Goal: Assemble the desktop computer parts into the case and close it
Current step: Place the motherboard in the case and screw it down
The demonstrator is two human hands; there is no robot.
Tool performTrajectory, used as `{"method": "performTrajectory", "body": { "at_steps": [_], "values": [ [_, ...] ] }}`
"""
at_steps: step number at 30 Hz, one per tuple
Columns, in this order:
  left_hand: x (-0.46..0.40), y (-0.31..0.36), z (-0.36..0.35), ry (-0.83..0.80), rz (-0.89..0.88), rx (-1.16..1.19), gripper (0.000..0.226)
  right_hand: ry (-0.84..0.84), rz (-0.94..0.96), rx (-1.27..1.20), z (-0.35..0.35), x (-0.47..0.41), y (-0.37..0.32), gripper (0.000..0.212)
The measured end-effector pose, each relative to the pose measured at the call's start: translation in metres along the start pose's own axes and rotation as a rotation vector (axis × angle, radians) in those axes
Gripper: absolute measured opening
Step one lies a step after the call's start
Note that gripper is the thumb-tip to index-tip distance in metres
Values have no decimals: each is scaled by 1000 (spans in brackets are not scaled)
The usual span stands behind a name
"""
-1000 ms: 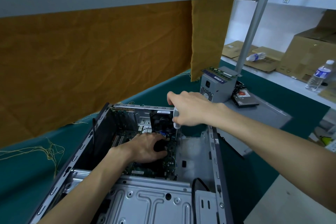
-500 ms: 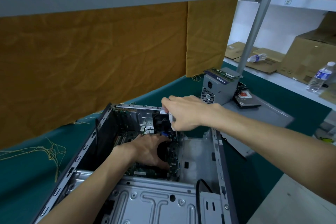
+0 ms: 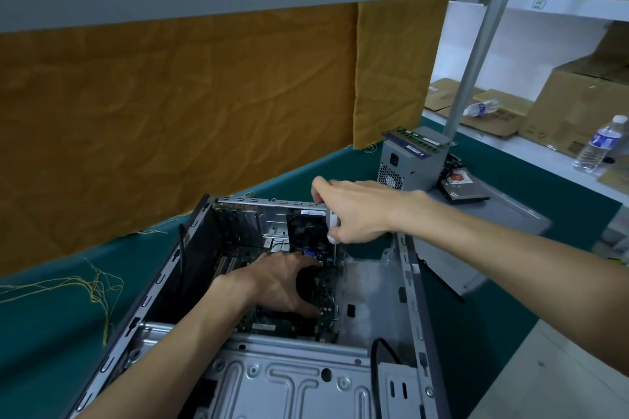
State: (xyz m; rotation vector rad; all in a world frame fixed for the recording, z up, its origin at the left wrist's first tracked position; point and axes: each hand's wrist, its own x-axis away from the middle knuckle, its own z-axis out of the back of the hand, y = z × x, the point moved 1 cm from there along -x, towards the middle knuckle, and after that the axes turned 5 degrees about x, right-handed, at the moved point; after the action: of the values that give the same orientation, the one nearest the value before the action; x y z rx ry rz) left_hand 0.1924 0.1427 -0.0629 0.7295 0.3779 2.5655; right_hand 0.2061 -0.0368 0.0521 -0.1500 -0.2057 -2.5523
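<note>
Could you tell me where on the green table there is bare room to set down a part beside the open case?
Bare green table lies left of the open case, bordered by loose yellow threads and the curtain. Right of the case is crowded: side panel, power supply, hard drive. Inside, the left hand and the right hand, holding the screwdriver, fill the motherboard bay.

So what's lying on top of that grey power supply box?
Green memory sticks lie flat across the top of the power supply. How many sticks there are is too small to tell.
</note>
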Motion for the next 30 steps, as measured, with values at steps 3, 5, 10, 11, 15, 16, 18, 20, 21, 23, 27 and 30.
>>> {"method": "performTrajectory", "body": {
  "at_steps": [3,5,10,11,15,16,18,20,21,23,27,30],
  "values": [
    [1,1,0,7,-6,0,104,124,-5,173,-4,-1,-4,36],
    [1,2,0,12,-7,1,104,88,-13,169,-2,-2,-3,42],
    [3,3,1,22,-13,-8,102,94,0,133,-1,-2,-6,38],
    [3,4,1,24,-12,-6,102,113,-20,181,-2,-1,-6,43],
    [2,4,0,33,-6,-16,100,-20,10,-18,0,1,-3,42],
    [2,4,0,32,-8,-17,100,26,20,35,-2,1,-4,37],
    [3,5,1,29,-11,-21,101,128,-8,168,-5,1,-6,32],
    [4,6,1,29,-8,-25,100,60,-28,93,-3,1,-2,37],
    [3,6,1,31,-6,-31,100,-28,-24,-1,-1,2,0,39],
    [3,6,1,26,-2,-45,100,-80,-2,-55,0,2,1,34],
    [3,4,1,-17,2,-30,104,-11,-40,86,-1,1,1,32],
    [3,0,0,-37,7,-24,104,-137,-4,-47,7,3,3,34]
  ]
}}
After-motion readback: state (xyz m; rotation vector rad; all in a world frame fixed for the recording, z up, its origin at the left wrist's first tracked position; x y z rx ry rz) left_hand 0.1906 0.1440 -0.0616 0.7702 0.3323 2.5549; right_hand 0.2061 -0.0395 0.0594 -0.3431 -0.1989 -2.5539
